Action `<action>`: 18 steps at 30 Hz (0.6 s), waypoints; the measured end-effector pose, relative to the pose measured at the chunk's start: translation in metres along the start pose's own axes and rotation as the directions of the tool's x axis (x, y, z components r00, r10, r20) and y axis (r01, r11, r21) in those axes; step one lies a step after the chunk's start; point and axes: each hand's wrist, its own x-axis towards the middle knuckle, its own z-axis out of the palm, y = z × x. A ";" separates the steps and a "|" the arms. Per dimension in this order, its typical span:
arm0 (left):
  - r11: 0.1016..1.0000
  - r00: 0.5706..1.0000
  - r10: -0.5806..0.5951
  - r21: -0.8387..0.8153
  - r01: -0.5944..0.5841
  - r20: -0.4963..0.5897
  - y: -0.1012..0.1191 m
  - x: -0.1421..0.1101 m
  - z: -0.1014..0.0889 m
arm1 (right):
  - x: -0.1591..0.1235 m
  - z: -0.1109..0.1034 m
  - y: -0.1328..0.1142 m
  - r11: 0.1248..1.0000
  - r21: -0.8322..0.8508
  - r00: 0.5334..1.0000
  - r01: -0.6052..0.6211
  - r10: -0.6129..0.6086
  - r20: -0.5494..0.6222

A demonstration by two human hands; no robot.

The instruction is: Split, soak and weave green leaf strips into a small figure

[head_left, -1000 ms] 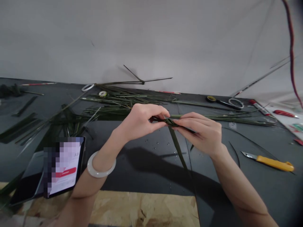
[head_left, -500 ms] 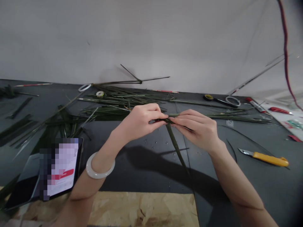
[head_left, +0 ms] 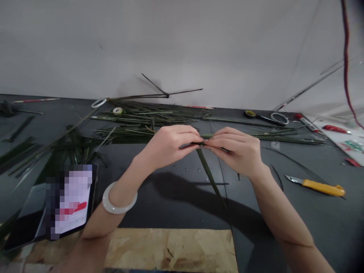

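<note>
Over the dark table, my left hand (head_left: 178, 146) and my right hand (head_left: 236, 149) meet fingertip to fingertip. Both pinch a green leaf strip (head_left: 207, 167), whose long tapering end hangs down and toward me between them. The part between the fingers is mostly covered, so its fold or shape cannot be made out. A white bangle (head_left: 118, 207) circles my left wrist. Behind the hands lies a pile of long green leaf strips (head_left: 136, 119). Off to the right of my right hand rests a yellow-handled craft knife (head_left: 321, 187) with its blade out.
A tablet (head_left: 75, 204) with a blurred screen leans at the left. A wooden board (head_left: 170, 248) lies at the front edge. Toward the back right are a black-handled tool (head_left: 267, 119), a red-and-white marker (head_left: 307, 123) and a red-handled tool (head_left: 337, 129). Small clear beads are scattered beneath my hands.
The hands stay together on the leaf strip, with only a slight shift of the fingers. The whole view has moved a little. A small dark bit now shows below my right hand.
</note>
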 end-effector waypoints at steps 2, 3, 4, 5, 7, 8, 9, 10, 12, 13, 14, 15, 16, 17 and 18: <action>1.000 1.000 0.011 0.001 -0.011 -0.010 -0.002 0.000 0.001 | 0.000 -0.002 0.000 0.995 0.039 0.995 -0.094 0.093 0.033; 1.000 1.000 0.005 -0.001 -0.005 -0.014 -0.003 0.001 0.001 | 0.000 -0.004 0.002 0.982 0.070 0.983 -0.175 0.171 0.069; 1.000 1.000 -0.010 -0.009 0.010 -0.022 -0.005 0.001 0.001 | 0.000 -0.007 0.004 0.955 0.110 0.957 -0.275 0.262 0.122; 0.999 0.999 -0.034 -0.021 0.034 -0.035 -0.007 0.001 0.001 | 0.000 -0.010 0.008 0.910 0.162 0.916 -0.382 0.349 0.197; 0.992 0.991 -0.112 -0.063 0.107 -0.080 -0.013 0.001 0.001 | -0.001 -0.017 0.021 0.776 0.271 0.803 -0.569 0.454 0.386; 0.985 0.983 -0.155 -0.089 0.147 -0.100 -0.017 0.001 0.001 | -0.002 -0.021 0.028 0.704 0.321 0.751 -0.633 0.458 0.476; 0.976 0.973 -0.200 -0.114 0.187 -0.115 -0.021 0.001 0.001 | -0.004 -0.025 0.037 0.641 0.360 0.711 -0.678 0.446 0.544; 0.965 0.963 -0.240 -0.138 0.222 -0.125 -0.024 0.001 0.001 | -0.006 -0.029 0.045 0.587 0.393 0.686 -0.708 0.437 0.582; 0.944 0.943 -0.303 -0.178 0.278 -0.140 -0.031 0.000 0.002 | -0.010 -0.036 0.058 0.502 0.450 0.668 -0.739 0.460 0.585; 0.936 0.934 -0.326 -0.193 0.296 -0.146 -0.034 -0.001 0.002 | -0.012 -0.039 0.063 0.468 0.473 0.664 -0.746 0.480 0.573; 0.929 0.927 -0.343 -0.203 0.311 -0.154 -0.036 -0.001 0.002 | -0.014 -0.042 0.067 0.440 0.493 0.661 -0.750 0.497 0.562; 0.923 0.920 -0.358 -0.211 0.322 -0.161 -0.037 -0.001 0.003 | -0.015 -0.044 0.068 0.417 0.507 0.656 -0.755 0.509 0.558; 0.918 0.913 -0.372 -0.216 0.334 -0.167 -0.038 -0.002 0.003 | -0.015 -0.046 0.069 0.398 0.510 0.645 -0.763 0.519 0.561; 0.910 0.905 -0.389 -0.221 0.350 -0.172 -0.038 -0.002 0.004 | -0.015 -0.047 0.068 0.379 0.508 0.631 -0.774 0.537 0.560; 0.901 0.895 -0.411 -0.226 0.370 -0.175 -0.038 -0.002 0.005 | -0.014 -0.047 0.066 0.360 0.506 0.614 -0.784 0.567 0.548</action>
